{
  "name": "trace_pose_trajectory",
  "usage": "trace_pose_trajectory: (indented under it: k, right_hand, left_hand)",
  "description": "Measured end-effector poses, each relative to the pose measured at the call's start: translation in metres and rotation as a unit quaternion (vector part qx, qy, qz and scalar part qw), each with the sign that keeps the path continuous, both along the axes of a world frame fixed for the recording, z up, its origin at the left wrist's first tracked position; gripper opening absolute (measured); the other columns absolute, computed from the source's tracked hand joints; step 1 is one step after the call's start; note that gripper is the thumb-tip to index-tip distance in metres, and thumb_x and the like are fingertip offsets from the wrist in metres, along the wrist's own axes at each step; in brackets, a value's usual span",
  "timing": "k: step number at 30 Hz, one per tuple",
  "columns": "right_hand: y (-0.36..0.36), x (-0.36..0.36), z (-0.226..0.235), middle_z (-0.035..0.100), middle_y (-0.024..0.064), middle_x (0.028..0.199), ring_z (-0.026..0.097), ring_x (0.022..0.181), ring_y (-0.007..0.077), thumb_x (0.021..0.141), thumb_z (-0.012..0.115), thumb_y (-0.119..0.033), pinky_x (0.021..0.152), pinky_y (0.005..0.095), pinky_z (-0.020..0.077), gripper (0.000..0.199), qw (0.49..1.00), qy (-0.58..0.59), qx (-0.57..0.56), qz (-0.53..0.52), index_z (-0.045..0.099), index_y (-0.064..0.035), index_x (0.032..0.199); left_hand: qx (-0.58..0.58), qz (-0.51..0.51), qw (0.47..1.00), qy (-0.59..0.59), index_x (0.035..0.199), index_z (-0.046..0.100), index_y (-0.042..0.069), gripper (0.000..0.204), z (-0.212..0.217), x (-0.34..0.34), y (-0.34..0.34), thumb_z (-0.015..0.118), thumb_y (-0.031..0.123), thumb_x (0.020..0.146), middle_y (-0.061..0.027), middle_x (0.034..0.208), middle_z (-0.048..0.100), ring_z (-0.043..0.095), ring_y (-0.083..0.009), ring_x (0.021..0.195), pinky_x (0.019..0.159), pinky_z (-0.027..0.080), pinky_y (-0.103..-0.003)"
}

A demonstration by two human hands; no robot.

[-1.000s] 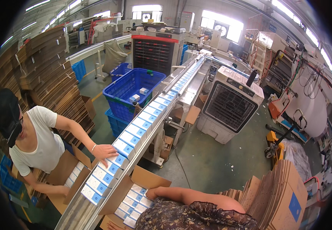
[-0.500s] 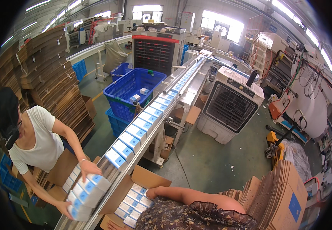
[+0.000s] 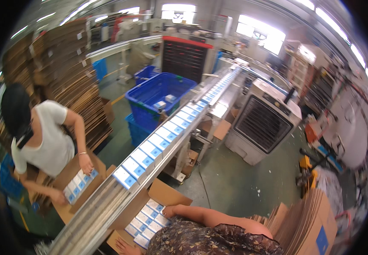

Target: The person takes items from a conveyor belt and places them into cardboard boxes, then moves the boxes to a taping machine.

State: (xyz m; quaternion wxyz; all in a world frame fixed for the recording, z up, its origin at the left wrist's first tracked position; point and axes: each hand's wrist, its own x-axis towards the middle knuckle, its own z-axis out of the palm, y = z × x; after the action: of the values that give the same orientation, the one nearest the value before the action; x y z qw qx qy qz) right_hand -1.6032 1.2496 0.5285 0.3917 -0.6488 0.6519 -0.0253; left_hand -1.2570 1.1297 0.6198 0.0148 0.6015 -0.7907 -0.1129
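Packing small blue-and-white boxes (image 3: 148, 216) into an open carton (image 3: 167, 196) just below the conveyor (image 3: 107, 199); the step in hand looks like settling a layer. The right hand (image 3: 170, 210) rests flat on the top row, fingers spread and holding nothing. The left hand (image 3: 123, 247) sits at the carton's near edge, mostly hidden by the patterned sleeve (image 3: 209, 240), so I cannot tell its grip. The carton holds neat rows, seemingly near full on the visible side. The next move likely calls for a reach up to the belt, where more boxes (image 3: 143, 158) queue in single file. Across the belt a co-worker (image 3: 39, 140) lowers a stack into another carton (image 3: 71, 182). A blue crate (image 3: 160, 91) beyond holds a few loose items.
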Motion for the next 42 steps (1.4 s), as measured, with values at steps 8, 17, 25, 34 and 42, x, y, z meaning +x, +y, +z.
trace_pose_trajectory:
  k: [8, 17, 25, 34, 42]
  right_hand:
    - [0.035, -0.012, 0.025, 0.064, 0.0217, 0.117, 0.061, 0.109, 0.0383, 0.089, 0.054, -0.045, 0.095, 0.0451, 0.0463, 0.051, 0.995, -0.054, 0.053, -0.065, 0.060, -0.0072, 0.123]
    - [-0.003, -0.050, 0.243, 0.066, 0.0082, 0.109, 0.065, 0.100, 0.0166, 0.098, 0.058, -0.016, 0.086, 0.0276, 0.0529, 0.034, 0.823, -0.407, -0.129, -0.375, 0.056, 0.0020, 0.126]
    - [0.000, -0.197, 0.280, 0.067, 0.0071, 0.103, 0.064, 0.093, 0.0131, 0.097, 0.056, -0.011, 0.078, 0.0253, 0.0523, 0.026, 0.759, -0.201, -0.358, -0.505, 0.061, 0.0008, 0.119]
    - [0.014, -0.340, 0.258, 0.062, 0.0183, 0.102, 0.056, 0.095, 0.0393, 0.084, 0.062, -0.014, 0.086, 0.0487, 0.0454, 0.027, 0.724, 0.312, -0.404, -0.463, 0.064, -0.0081, 0.110]
    - [-0.015, -0.352, 0.269, 0.060, 0.0179, 0.110, 0.055, 0.103, 0.0372, 0.087, 0.065, -0.039, 0.083, 0.0494, 0.0468, 0.042, 0.770, 0.411, -0.279, -0.401, 0.062, -0.0037, 0.109]
  left_hand:
    - [0.046, -0.002, 0.998, 0.034, 0.151, 0.024, 0.017, 0.097, 0.031, -0.010, 0.003, 0.074, 0.032, 0.070, -0.0076, 0.159, 0.019, 0.012, -0.0319, 0.148, 0.114, 0.005, -0.065]
    - [0.111, 0.010, 0.980, 0.165, 0.119, 0.061, 0.007, 0.048, 0.076, 0.002, -0.018, 0.072, 0.021, 0.076, -0.0140, 0.131, 0.056, 0.044, -0.0315, 0.130, 0.110, 0.032, -0.050]
    - [0.186, 0.007, 0.891, 0.414, 0.112, 0.064, 0.000, 0.028, 0.123, -0.078, -0.009, 0.065, 0.014, 0.088, -0.0100, 0.096, 0.071, 0.067, -0.0154, 0.082, 0.075, 0.053, -0.029]
    - [0.246, -0.100, 0.887, 0.377, 0.114, 0.064, 0.001, 0.030, 0.125, -0.109, 0.013, 0.067, 0.018, 0.088, -0.0104, 0.096, 0.071, 0.069, -0.0187, 0.085, 0.075, 0.054, -0.031]
    - [0.245, -0.105, 0.901, 0.341, 0.115, 0.063, 0.002, 0.030, 0.154, -0.129, 0.025, 0.065, 0.020, 0.090, -0.0135, 0.101, 0.070, 0.069, -0.0222, 0.089, 0.078, 0.055, -0.033]
